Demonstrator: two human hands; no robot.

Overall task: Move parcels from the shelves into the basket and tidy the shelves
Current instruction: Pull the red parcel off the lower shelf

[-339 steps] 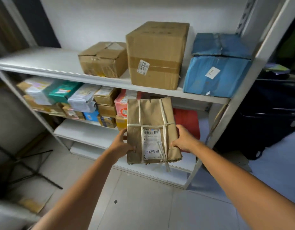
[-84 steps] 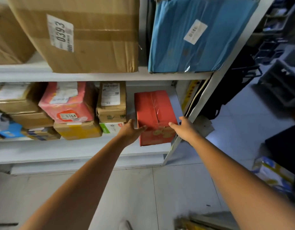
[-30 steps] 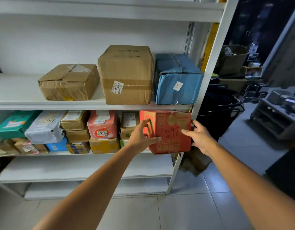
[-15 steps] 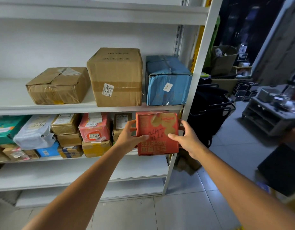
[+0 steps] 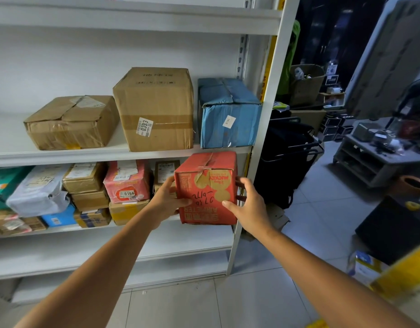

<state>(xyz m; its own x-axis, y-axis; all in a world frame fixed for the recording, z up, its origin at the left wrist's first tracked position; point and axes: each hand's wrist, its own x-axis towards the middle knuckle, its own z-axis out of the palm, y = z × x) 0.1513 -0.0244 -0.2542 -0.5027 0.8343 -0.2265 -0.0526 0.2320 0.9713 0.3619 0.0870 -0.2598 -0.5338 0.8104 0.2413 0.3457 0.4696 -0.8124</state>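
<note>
While both arms reached in from the bottom of the frame, the red box (image 5: pixel 207 185) sat just right of the frame's centre, held off the white shelving unit (image 5: pixel 272 114) between the two hands. It was in front of the right end of the crowded parcel shelf, its top just under the edge of the shelf above. The left hand (image 5: pixel 166 201) gripped the box's left side, thumb laid across the front face near the handwritten black numbers. The right hand (image 5: pixel 250 204) gripped the right side, thumb on the front and fingers curled round the right edge. The box's printing appeared upside down.

Above it, across the middle of the frame, three parcels stood in a row on one shelf: a low brown box (image 5: pixel 72 121) at the left, a tall brown box (image 5: pixel 154 110) labelled 0393 beside it, and a blue box (image 5: pixel 228 114) at the right end. Left of the held box, small parcels were stacked close together, among them a pink parcel (image 5: pixel 126 181) marked 0164 and a grey mailing bag (image 5: pixel 36 190). Right of the shelving's upright, a black basket (image 5: pixel 287 157) stood on the tiled floor.
</note>
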